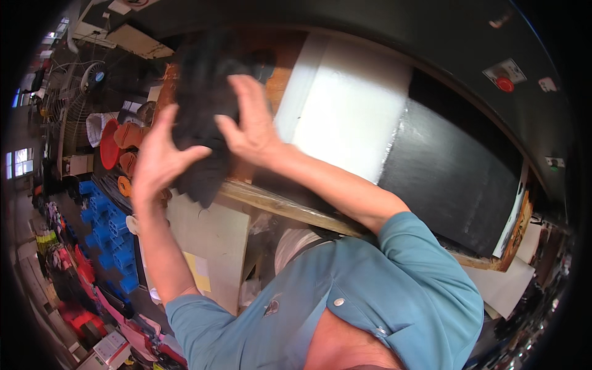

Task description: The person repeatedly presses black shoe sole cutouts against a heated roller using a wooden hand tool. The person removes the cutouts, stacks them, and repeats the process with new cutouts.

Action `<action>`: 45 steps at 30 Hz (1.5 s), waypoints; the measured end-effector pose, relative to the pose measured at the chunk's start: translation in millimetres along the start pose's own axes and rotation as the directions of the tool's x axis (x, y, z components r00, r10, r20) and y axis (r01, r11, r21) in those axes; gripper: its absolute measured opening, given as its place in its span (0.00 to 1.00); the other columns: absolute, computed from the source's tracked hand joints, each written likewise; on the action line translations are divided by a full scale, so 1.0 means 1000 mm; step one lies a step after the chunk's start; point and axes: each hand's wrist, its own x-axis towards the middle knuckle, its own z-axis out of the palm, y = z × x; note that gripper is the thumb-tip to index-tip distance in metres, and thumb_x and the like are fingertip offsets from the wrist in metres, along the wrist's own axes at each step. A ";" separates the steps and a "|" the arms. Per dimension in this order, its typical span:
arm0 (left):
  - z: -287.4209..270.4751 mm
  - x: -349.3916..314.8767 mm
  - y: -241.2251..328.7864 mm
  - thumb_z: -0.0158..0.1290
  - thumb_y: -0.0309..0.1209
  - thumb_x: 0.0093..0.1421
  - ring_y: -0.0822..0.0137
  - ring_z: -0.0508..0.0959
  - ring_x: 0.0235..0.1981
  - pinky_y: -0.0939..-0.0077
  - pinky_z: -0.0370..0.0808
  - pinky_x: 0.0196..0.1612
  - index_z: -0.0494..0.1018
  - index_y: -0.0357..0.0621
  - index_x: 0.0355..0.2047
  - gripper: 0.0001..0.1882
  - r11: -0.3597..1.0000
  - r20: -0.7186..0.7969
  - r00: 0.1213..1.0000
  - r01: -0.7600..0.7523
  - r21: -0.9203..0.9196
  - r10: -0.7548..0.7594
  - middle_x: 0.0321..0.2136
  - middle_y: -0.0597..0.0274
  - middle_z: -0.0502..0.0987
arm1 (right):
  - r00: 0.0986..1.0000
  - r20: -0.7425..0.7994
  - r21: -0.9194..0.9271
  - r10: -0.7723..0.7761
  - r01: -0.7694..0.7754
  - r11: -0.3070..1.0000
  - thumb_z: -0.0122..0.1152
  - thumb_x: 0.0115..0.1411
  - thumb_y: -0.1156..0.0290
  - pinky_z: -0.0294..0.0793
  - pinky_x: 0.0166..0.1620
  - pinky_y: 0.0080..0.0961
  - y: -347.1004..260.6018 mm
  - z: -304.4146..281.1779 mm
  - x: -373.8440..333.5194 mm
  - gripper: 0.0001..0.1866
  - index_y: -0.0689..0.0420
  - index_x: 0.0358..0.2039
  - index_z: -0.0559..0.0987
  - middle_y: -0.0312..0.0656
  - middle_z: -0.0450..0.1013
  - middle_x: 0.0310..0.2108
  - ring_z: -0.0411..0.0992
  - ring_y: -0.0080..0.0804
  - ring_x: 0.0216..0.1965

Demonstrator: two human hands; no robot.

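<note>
A thick dark bundle of black sheet-like pieces (206, 145) lies at the left end of the bench, its jagged near end reaching past the front edge. My left hand (157, 160) is at the bundle's left side, thumb stretched across it and fingers apart. On the right side, my right hand (256, 126) reaches over with spread fingers, its thumb and fingertips against the black pieces. Both hands are open. Motion smears the bundle's far part, and its material cannot be made out.
A white sheet (351, 102) and a glossy black panel (453, 172) cover the bench to the right. A red button (504, 84) sits on the dark machine body above. At left stand a fan (92, 77), a red round piece (110, 145) and blue plastic crates (111, 228).
</note>
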 end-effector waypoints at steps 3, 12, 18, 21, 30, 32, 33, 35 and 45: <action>0.061 0.009 -0.023 0.79 0.41 0.45 0.42 0.65 0.74 0.58 0.62 0.76 0.54 0.22 0.74 0.64 0.994 0.147 0.989 0.023 -0.104 -0.007 0.70 0.27 0.65 | 0.997 0.074 -0.122 0.004 0.005 0.993 0.71 0.54 0.73 0.62 0.73 0.52 0.039 -0.019 0.001 0.44 0.66 0.70 0.64 0.68 0.58 0.69 0.59 0.69 0.70; 0.057 0.015 -0.048 0.66 0.24 0.54 0.39 0.79 0.58 0.52 0.76 0.64 0.70 0.41 0.68 0.39 0.958 -0.016 0.986 -0.166 -0.233 0.167 0.58 0.38 0.78 | 0.911 0.407 -0.285 0.064 0.060 0.957 0.85 0.49 0.56 0.60 0.77 0.50 0.041 -0.061 0.046 0.64 0.51 0.80 0.54 0.57 0.47 0.80 0.51 0.59 0.79; 0.026 0.012 -0.095 0.68 0.23 0.50 0.41 0.78 0.61 0.53 0.75 0.65 0.67 0.49 0.73 0.47 0.941 0.026 0.958 -0.276 -0.194 0.286 0.58 0.43 0.78 | 0.898 0.433 -0.314 -0.081 0.235 0.920 0.86 0.43 0.38 0.61 0.76 0.52 0.056 -0.068 0.082 0.71 0.52 0.79 0.56 0.57 0.51 0.78 0.51 0.58 0.79; 0.039 0.014 -0.108 0.72 0.25 0.48 0.40 0.75 0.63 0.51 0.73 0.66 0.60 0.50 0.76 0.55 0.966 0.044 0.970 -0.231 -0.119 0.237 0.59 0.41 0.76 | 0.790 0.574 -0.312 0.216 -0.033 0.950 0.86 0.41 0.36 0.63 0.77 0.49 0.074 -0.055 0.086 0.72 0.51 0.80 0.56 0.56 0.63 0.73 0.58 0.55 0.76; 0.050 0.023 -0.126 0.72 0.29 0.49 0.41 0.74 0.63 0.50 0.70 0.69 0.60 0.45 0.75 0.53 0.958 -0.063 0.981 -0.191 -0.212 0.182 0.61 0.40 0.75 | 0.901 0.433 -0.359 0.037 0.134 0.924 0.85 0.50 0.44 0.76 0.66 0.37 0.057 -0.036 0.059 0.58 0.51 0.76 0.65 0.56 0.76 0.62 0.77 0.49 0.62; 0.050 0.027 -0.128 0.73 0.29 0.49 0.40 0.75 0.63 0.51 0.70 0.68 0.61 0.45 0.75 0.53 0.967 -0.124 0.970 -0.224 -0.122 0.209 0.61 0.41 0.75 | 0.857 0.474 -0.325 0.204 -0.046 0.945 0.83 0.53 0.44 0.78 0.63 0.41 0.054 -0.038 0.063 0.53 0.51 0.74 0.69 0.55 0.77 0.60 0.77 0.50 0.61; 0.051 0.029 -0.128 0.73 0.29 0.49 0.40 0.75 0.63 0.51 0.71 0.68 0.61 0.45 0.74 0.53 0.968 -0.128 0.968 -0.227 -0.102 0.214 0.61 0.40 0.75 | 0.827 0.485 -0.399 0.285 -0.080 0.913 0.82 0.54 0.44 0.78 0.63 0.42 0.052 -0.040 0.065 0.51 0.53 0.72 0.71 0.56 0.77 0.60 0.77 0.53 0.61; 0.053 0.030 -0.127 0.73 0.27 0.48 0.41 0.76 0.61 0.52 0.73 0.66 0.64 0.45 0.73 0.51 0.966 -0.153 0.964 -0.236 -0.106 0.219 0.60 0.42 0.75 | 0.770 0.475 -0.555 0.425 -0.112 0.824 0.80 0.55 0.43 0.78 0.62 0.46 0.047 -0.047 0.075 0.47 0.57 0.69 0.74 0.58 0.77 0.59 0.76 0.58 0.62; 0.068 0.008 -0.121 0.71 0.24 0.51 0.42 0.77 0.58 0.51 0.75 0.62 0.63 0.43 0.72 0.48 0.926 -0.221 0.925 -0.346 -0.152 0.309 0.56 0.45 0.77 | 0.486 0.874 -0.357 -0.017 0.663 0.658 0.71 0.64 0.57 0.73 0.60 0.45 -0.011 0.013 0.112 0.27 0.58 0.59 0.80 0.45 0.79 0.49 0.75 0.47 0.55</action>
